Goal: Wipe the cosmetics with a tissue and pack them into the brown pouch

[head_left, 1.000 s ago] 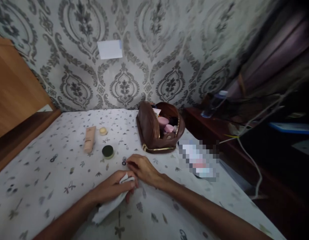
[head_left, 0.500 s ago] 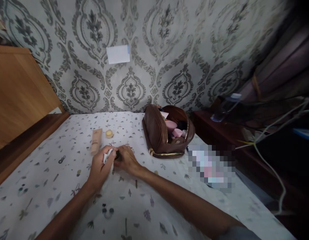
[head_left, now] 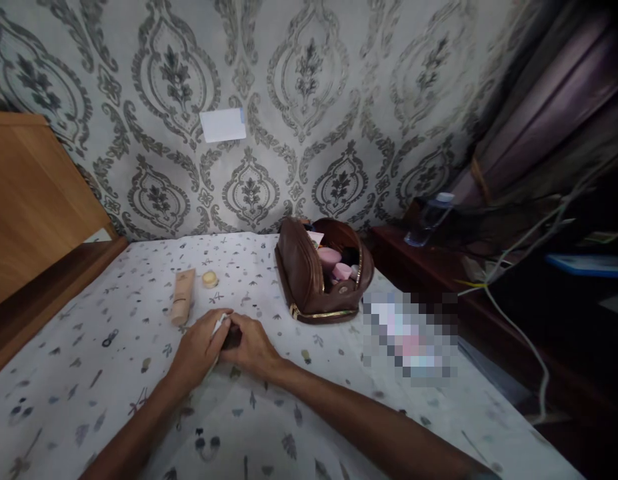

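Observation:
My left hand is closed around a small white item, mostly covered by the fingers, so its kind does not show. Against it, my right hand is curled with its fingertips meeting the left ones. Something dark shows in the gap between the hands, too shaded to name. Just beyond them on the patterned sheet lie a beige squeeze tube and a small round yellow pot.
An unzipped brown makeup bag holding pink items stands right of the hands. A blurred-out item lies beside it. Further right are a clear bottle and white cables. A wooden panel borders the left side.
My hands have drawn closer together, and the dark thing between them is more covered. The view has shifted slightly; the tube, pot and bag stay in place.

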The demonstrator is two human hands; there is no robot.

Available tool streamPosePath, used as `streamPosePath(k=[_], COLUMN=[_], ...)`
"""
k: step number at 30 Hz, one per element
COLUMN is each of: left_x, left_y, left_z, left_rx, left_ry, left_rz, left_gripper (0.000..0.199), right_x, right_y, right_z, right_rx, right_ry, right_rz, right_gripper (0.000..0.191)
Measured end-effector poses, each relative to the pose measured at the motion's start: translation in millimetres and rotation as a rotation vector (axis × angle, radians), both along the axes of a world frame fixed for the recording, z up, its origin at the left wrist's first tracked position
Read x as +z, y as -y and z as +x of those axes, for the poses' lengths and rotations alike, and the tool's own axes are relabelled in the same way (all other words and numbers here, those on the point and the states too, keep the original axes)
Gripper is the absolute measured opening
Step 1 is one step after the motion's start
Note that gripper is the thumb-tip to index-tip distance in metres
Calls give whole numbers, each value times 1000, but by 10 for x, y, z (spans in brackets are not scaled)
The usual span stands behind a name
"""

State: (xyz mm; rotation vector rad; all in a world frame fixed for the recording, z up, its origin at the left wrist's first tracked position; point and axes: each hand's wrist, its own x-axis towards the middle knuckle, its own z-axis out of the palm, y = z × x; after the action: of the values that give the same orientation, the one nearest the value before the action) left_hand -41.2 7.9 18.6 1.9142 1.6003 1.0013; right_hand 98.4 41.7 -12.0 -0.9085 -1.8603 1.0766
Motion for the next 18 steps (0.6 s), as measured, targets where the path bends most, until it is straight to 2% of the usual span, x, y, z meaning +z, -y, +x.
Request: streamPosePath(k=[2, 6, 9, 11, 15, 18], left_x=[37, 59, 67, 69, 39, 16], left_y=[-6, -12, 4, 26, 82, 91], left_z=[6, 31, 94, 163, 277, 246], left_rx=[-3, 89, 100, 80, 113, 135], left_ry=[195, 493, 708, 825, 895, 813], left_rz=[-108, -334, -467, -494, -578, -589], left_gripper=[42, 51, 53, 49, 47, 49], right_x=[-21, -85, -81, -44, 30, 38], right_y=[35, 104, 141, 156, 174, 201], right_z=[57, 159, 220, 254, 306, 343], right_rx=[48, 75, 78, 82, 68, 24], right_ry=[-45, -102, -163, -211, -255, -268], right_rz=[-62, -116, -127, -121, -129, -155], right_gripper=[43, 62, 63, 58, 49, 50])
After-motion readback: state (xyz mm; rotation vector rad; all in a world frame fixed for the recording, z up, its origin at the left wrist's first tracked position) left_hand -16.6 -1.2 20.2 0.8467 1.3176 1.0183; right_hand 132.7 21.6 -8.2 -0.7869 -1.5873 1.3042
